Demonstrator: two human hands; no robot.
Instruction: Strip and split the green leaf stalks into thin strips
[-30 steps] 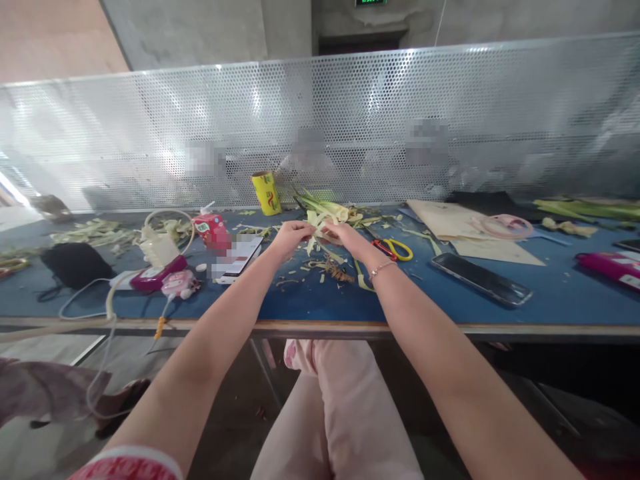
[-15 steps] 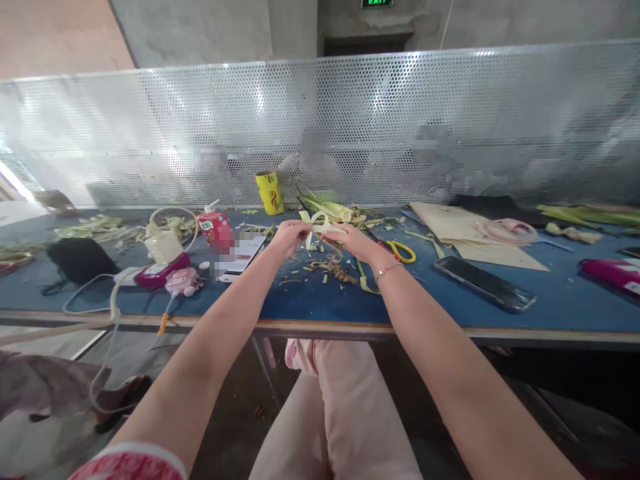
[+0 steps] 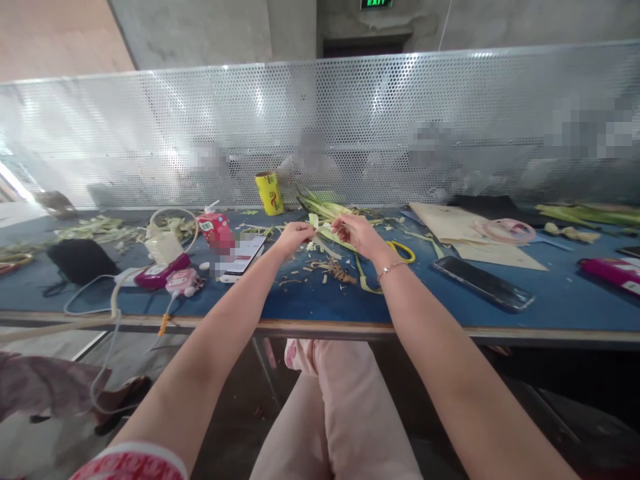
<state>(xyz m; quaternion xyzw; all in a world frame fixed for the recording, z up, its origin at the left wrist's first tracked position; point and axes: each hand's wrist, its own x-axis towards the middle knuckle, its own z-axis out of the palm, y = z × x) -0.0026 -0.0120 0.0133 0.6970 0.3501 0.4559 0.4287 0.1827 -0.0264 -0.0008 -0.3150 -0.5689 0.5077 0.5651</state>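
Both my arms reach over the blue table (image 3: 550,293). My left hand (image 3: 294,237) is closed in a pinch on a pale green leaf strip (image 3: 323,233). My right hand (image 3: 359,236) is closed on the other part of the same strip, a short way to the right, raised slightly above the table. Below the hands lie leaf scraps and a small brown woven piece (image 3: 336,271). Yellow-handled scissors (image 3: 400,251) lie just right of my right hand.
A pile of green leaves (image 3: 325,208) and a yellow can (image 3: 268,193) stand behind the hands. Left are a red carton (image 3: 214,230), a phone (image 3: 240,255) and a pink device with cables (image 3: 159,273). Right lie a black phone (image 3: 481,283), brown paper (image 3: 465,230) and a pink object (image 3: 607,272). A perforated metal screen (image 3: 450,120) backs the table.
My hands have drawn slightly apart and the looped strip between them has been pulled straighter. My right hand has risen a little.
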